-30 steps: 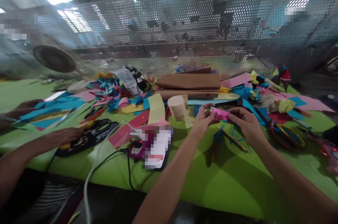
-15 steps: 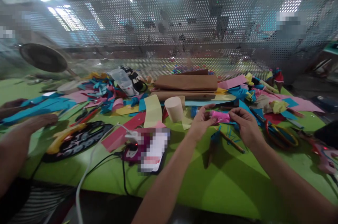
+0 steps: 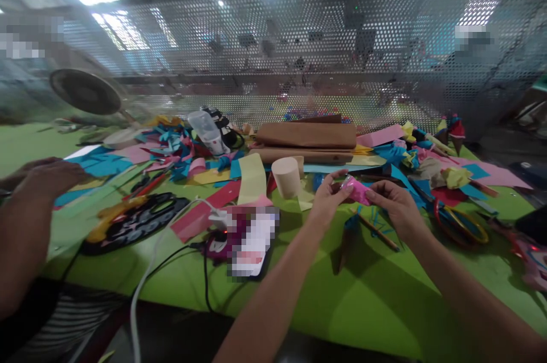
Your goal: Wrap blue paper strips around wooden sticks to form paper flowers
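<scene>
A small, shiny, bright pink packet (image 3: 359,190) is stretched between my hands above the green table. My left hand (image 3: 328,196) pinches its left end, which looks clear and glossy. At its right end, the fingers of my right hand (image 3: 395,203) are closed on it. What the packet contains is too small to make out. Below my hands lie a brown paper cone (image 3: 342,246) with blue paper at its top and a pencil-like stick (image 3: 380,231). Just left of my left hand stands a cream paper roll (image 3: 286,178).
Scissors (image 3: 464,225) lie to the right. A phone (image 3: 255,243) and a purple power socket (image 3: 220,243) with cables sit left of my forearm. Brown paper rolls (image 3: 305,136) and coloured scraps line the back. Another person's hand (image 3: 53,175) rests on blue paper at far left.
The pink packet has tilted, its right end now lower. My hands still hold both ends. The other person's hands have shifted over the blue paper, and the view has turned slightly left.
</scene>
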`<state>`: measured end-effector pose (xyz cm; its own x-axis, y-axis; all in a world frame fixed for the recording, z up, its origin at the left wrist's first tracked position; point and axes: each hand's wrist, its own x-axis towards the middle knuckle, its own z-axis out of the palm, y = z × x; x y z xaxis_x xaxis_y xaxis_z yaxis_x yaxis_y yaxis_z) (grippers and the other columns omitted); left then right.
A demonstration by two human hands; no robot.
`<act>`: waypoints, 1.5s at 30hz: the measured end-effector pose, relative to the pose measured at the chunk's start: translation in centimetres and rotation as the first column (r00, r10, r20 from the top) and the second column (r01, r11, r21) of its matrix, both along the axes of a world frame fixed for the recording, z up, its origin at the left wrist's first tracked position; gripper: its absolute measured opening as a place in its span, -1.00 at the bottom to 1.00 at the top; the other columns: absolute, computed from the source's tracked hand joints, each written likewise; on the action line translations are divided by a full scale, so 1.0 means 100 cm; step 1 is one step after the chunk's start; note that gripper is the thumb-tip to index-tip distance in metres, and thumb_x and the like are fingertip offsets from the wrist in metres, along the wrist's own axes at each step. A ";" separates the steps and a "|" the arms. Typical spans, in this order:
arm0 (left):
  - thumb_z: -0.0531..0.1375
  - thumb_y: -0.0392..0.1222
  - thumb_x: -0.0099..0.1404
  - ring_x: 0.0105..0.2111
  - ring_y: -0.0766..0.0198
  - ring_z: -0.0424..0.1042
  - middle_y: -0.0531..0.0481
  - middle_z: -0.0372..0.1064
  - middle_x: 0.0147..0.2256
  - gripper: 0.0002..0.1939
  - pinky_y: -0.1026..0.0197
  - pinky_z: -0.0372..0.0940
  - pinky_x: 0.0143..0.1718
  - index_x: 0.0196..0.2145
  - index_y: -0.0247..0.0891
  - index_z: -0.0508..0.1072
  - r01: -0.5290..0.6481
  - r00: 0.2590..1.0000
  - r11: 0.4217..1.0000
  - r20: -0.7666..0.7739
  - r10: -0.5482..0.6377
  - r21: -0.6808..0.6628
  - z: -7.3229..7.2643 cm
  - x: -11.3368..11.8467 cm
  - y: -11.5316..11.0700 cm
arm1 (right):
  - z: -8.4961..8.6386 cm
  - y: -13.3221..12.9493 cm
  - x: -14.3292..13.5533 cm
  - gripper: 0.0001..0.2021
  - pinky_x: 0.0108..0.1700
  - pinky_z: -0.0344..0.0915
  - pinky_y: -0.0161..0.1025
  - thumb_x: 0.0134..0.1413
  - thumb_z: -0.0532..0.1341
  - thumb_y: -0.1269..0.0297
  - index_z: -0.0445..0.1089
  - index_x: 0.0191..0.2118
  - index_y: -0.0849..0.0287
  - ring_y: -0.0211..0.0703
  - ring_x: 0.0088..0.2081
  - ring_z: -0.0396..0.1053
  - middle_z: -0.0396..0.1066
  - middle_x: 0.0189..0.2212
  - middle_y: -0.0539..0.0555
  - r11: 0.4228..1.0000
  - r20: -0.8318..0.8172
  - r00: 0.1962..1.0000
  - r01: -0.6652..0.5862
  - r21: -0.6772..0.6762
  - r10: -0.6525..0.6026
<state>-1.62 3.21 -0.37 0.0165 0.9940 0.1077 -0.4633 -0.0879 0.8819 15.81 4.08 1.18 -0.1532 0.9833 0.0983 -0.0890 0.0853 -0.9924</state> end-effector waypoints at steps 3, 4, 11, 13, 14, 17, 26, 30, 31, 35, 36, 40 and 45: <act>0.46 -0.10 0.08 -0.33 0.31 0.46 0.00 0.49 -0.27 -0.41 0.22 0.41 -0.24 0.03 -0.25 0.42 -0.044 0.999 0.999 0.018 0.044 0.007 -0.001 0.001 0.000 | 0.000 -0.002 -0.001 -0.68 -0.28 0.30 -0.25 -0.17 0.50 0.04 0.45 -0.38 0.10 -0.22 -0.39 0.35 0.44 -0.46 -0.04 0.999 0.013 0.999 -0.042 0.008 0.042; 0.47 -0.09 0.08 -0.32 0.32 0.45 -0.01 0.49 -0.25 -0.44 0.24 0.39 -0.23 0.00 -0.24 0.43 -0.067 0.998 0.998 0.021 0.067 0.019 -0.002 0.001 0.001 | -0.001 -0.002 -0.002 -0.66 -0.26 0.31 -0.25 -0.19 0.51 0.05 0.46 -0.36 0.10 -0.20 -0.37 0.37 0.46 -0.43 -0.03 0.998 0.012 0.998 -0.064 0.003 0.064; 0.52 -0.04 -0.01 -0.24 0.32 0.43 0.01 0.47 -0.22 -0.45 0.25 0.32 -0.16 -0.12 -0.24 0.44 -0.029 1.000 0.997 -0.004 0.029 0.070 -0.009 0.003 0.005 | -0.017 0.004 -0.004 -0.60 -0.23 0.37 -0.17 -0.21 0.50 -0.03 0.50 -0.33 0.14 -0.12 -0.34 0.43 0.53 -0.40 0.04 0.994 0.098 0.989 -0.109 -0.004 0.109; 0.54 -0.05 -0.06 -0.25 0.31 0.42 0.02 0.46 -0.25 -0.43 0.22 0.31 -0.14 -0.15 -0.24 0.44 0.004 0.998 0.997 -0.067 0.001 0.075 -0.012 0.005 0.005 | -0.021 0.006 -0.002 -0.62 -0.28 0.34 -0.20 -0.22 0.50 -0.03 0.50 -0.37 0.13 -0.15 -0.39 0.40 0.49 -0.46 0.01 0.997 0.110 0.992 -0.066 0.043 0.061; 0.54 -0.04 -0.09 -0.26 0.31 0.42 0.02 0.46 -0.27 -0.43 0.20 0.30 -0.14 -0.17 -0.25 0.44 0.018 0.995 0.998 -0.101 -0.011 0.065 -0.013 0.006 0.005 | -0.022 0.006 -0.001 -0.63 -0.29 0.33 -0.21 -0.23 0.50 -0.02 0.49 -0.38 0.13 -0.16 -0.40 0.39 0.48 -0.48 -0.01 0.997 0.108 0.993 -0.048 0.060 0.041; 0.55 0.02 -0.13 -0.30 0.28 0.41 0.01 0.46 -0.32 -0.43 0.15 0.30 -0.14 -0.25 -0.29 0.46 0.046 0.987 0.999 -0.153 -0.041 0.028 -0.017 0.009 0.007 | -0.023 0.005 -0.002 -0.65 -0.30 0.33 -0.22 -0.21 0.50 0.00 0.48 -0.40 0.12 -0.17 -0.42 0.39 0.46 -0.49 -0.02 0.998 0.064 0.998 -0.012 0.063 0.008; 0.48 -0.08 -0.01 -0.33 0.24 0.42 -0.04 0.49 -0.34 -0.63 0.12 0.32 -0.16 -0.32 -0.29 0.49 -0.040 0.939 0.997 -0.338 0.062 0.073 -0.014 0.002 0.010 | -0.012 0.005 0.002 -0.55 -0.08 0.40 -0.15 -0.22 0.54 0.12 0.50 -0.14 0.05 -0.06 -0.17 0.48 0.55 -0.19 0.07 0.997 0.032 0.998 -0.048 0.064 0.046; 0.44 -0.14 0.06 -0.29 0.18 0.45 -0.09 0.53 -0.28 -0.70 0.11 0.33 -0.16 -0.27 -0.28 0.52 -0.046 0.862 0.992 -0.497 0.101 0.121 -0.014 -0.001 0.008 | -0.008 0.005 0.003 -0.61 -0.13 0.41 -0.14 -0.16 0.50 0.02 0.53 -0.21 0.09 -0.04 -0.24 0.49 0.58 -0.28 0.07 0.998 0.081 0.996 -0.051 0.043 0.047; 0.43 -0.14 0.07 -0.29 0.18 0.44 -0.08 0.53 -0.29 -0.72 0.12 0.33 -0.17 -0.28 -0.27 0.52 -0.029 0.854 0.991 -0.511 0.093 0.132 -0.015 -0.001 0.008 | -0.008 0.004 0.003 -0.62 -0.15 0.40 -0.14 -0.15 0.49 -0.01 0.54 -0.24 0.10 -0.05 -0.27 0.49 0.57 -0.31 0.06 0.999 0.084 0.996 -0.032 0.041 0.028; 0.44 -0.10 0.06 -0.32 0.23 0.41 -0.03 0.49 -0.34 -0.71 0.15 0.33 -0.19 -0.33 -0.29 0.50 0.080 0.917 0.990 -0.397 -0.027 0.117 -0.015 -0.001 0.008 | -0.009 0.004 0.003 -0.66 -0.22 0.40 -0.17 -0.12 0.46 -0.05 0.52 -0.32 0.09 -0.11 -0.36 0.45 0.53 -0.39 0.03 0.999 -0.026 1.000 -0.004 -0.042 0.003; 0.45 -0.09 0.05 -0.32 0.24 0.41 -0.03 0.48 -0.34 -0.69 0.15 0.33 -0.17 -0.33 -0.30 0.50 0.098 0.937 0.990 -0.346 -0.056 0.105 -0.015 0.000 0.008 | -0.009 0.004 0.003 -0.66 -0.22 0.41 -0.17 -0.12 0.47 -0.03 0.52 -0.32 0.09 -0.12 -0.37 0.45 0.52 -0.40 0.02 0.998 -0.069 0.998 -0.014 -0.061 0.010; 0.41 -0.06 0.13 -0.18 0.21 0.44 -0.10 0.51 -0.20 -0.63 0.13 0.32 -0.06 -0.16 -0.31 0.51 0.135 0.955 0.986 -0.276 -0.105 0.094 -0.011 0.000 0.004 | -0.009 0.003 0.001 -0.68 -0.19 0.41 -0.18 -0.13 0.49 0.02 0.52 -0.28 0.05 -0.15 -0.36 0.45 0.52 -0.38 -0.02 0.999 -0.131 0.991 -0.004 -0.050 -0.002; 0.33 -0.11 0.24 -0.17 0.17 0.47 -0.14 0.53 -0.16 -0.73 0.12 0.34 -0.07 -0.14 -0.29 0.49 0.104 0.909 0.980 -0.416 -0.024 0.171 -0.007 -0.002 0.004 | -0.004 0.002 0.003 -0.61 -0.15 0.39 -0.17 -0.19 0.52 0.04 0.53 -0.22 0.06 -0.09 -0.27 0.48 0.56 -0.31 0.02 0.999 0.023 0.999 -0.042 0.032 0.041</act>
<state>-1.79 3.58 -1.06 0.1616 0.9522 0.2594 -0.0741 -0.2504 0.9653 16.07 4.30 0.77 -0.1964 0.9724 0.1261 -0.0714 0.1140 -0.9909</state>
